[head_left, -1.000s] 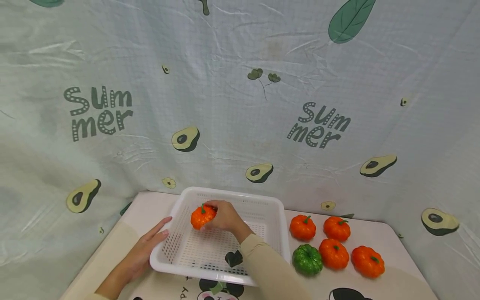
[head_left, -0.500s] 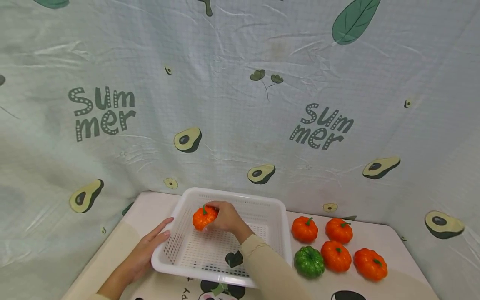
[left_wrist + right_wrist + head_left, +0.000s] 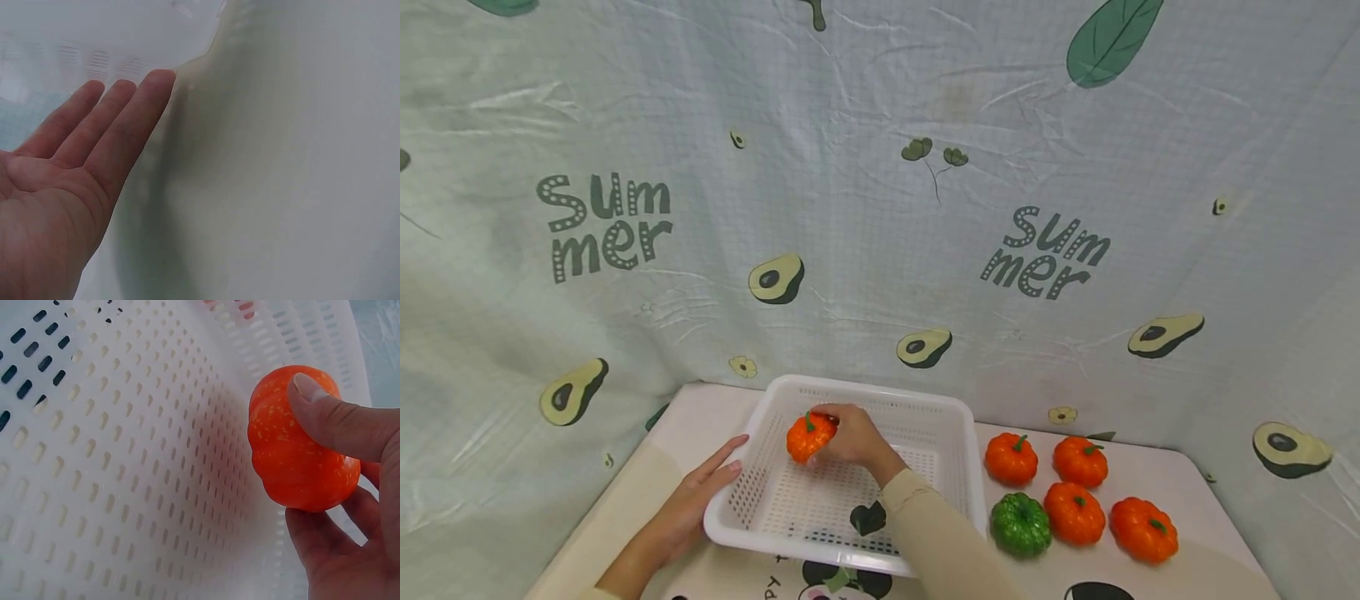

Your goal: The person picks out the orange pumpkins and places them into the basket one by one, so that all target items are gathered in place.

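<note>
A small orange pumpkin (image 3: 808, 438) with a green stem is gripped by my right hand (image 3: 854, 435) inside the white perforated basket (image 3: 850, 557), toward its far left. In the right wrist view the thumb presses one side of the pumpkin (image 3: 299, 456) and the fingers curl round the other. My left hand (image 3: 688, 503) is at the basket's left side; in the left wrist view its straight fingers (image 3: 134, 119) reach the basket wall (image 3: 112, 31). Whether the pumpkin touches the basket floor, I cannot tell.
Right of the basket, several more orange pumpkins (image 3: 1074, 513) and a green pumpkin (image 3: 1021, 525) sit on the light table (image 3: 1195, 500). A printed plastic sheet (image 3: 850, 208) hangs behind and around the table.
The whole head view has shifted slightly. The right hand keeps its grip on the orange pumpkin at the same spot in the basket, and the left hand stays at the basket's side.
</note>
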Available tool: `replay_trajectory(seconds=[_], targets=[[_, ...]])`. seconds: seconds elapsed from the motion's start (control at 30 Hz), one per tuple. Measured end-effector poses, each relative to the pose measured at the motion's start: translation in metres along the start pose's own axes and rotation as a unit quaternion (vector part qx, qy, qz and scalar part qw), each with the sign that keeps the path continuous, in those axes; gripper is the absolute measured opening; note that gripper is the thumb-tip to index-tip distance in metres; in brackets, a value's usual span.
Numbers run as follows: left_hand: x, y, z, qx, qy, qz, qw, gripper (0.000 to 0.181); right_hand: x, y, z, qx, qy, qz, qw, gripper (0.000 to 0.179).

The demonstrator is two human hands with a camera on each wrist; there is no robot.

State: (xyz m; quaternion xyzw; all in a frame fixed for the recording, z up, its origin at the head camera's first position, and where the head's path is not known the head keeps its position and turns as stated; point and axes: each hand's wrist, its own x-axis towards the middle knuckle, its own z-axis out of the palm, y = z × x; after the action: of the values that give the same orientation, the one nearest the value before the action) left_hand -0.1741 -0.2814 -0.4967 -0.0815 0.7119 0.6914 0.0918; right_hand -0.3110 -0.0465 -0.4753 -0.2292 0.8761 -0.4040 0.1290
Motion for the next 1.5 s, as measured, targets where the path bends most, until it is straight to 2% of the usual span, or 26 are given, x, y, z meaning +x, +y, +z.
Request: replay_trajectory(seconds=[0.23, 0.83, 1.27, 1.5], targets=[[0.0, 0.003, -0.001, 0.002, -0.002, 0.006, 1.0, 0.064, 0.004, -0.001, -0.001, -0.009, -0.007, -0.007, 0.9999, 0.072], [0.002, 0.005, -0.001, 0.011, -0.015, 0.013, 0.9997, 0.064, 0.006, 0.002, -0.001, 0.0, -0.011, 0.009, 0.9999, 0.072], [0.001, 0.001, 0.001, 0.008, -0.007, 0.005, 0.9999, 0.063, 0.006, 0.009, 0.003, -0.018, -0.012, -0.002, 0.9998, 0.071], [0.0, -0.001, 0.0, 0.006, -0.005, -0.002, 1.0, 0.064, 0.003, 0.006, 0.004, -0.005, -0.029, 0.004, 0.9996, 0.071]])
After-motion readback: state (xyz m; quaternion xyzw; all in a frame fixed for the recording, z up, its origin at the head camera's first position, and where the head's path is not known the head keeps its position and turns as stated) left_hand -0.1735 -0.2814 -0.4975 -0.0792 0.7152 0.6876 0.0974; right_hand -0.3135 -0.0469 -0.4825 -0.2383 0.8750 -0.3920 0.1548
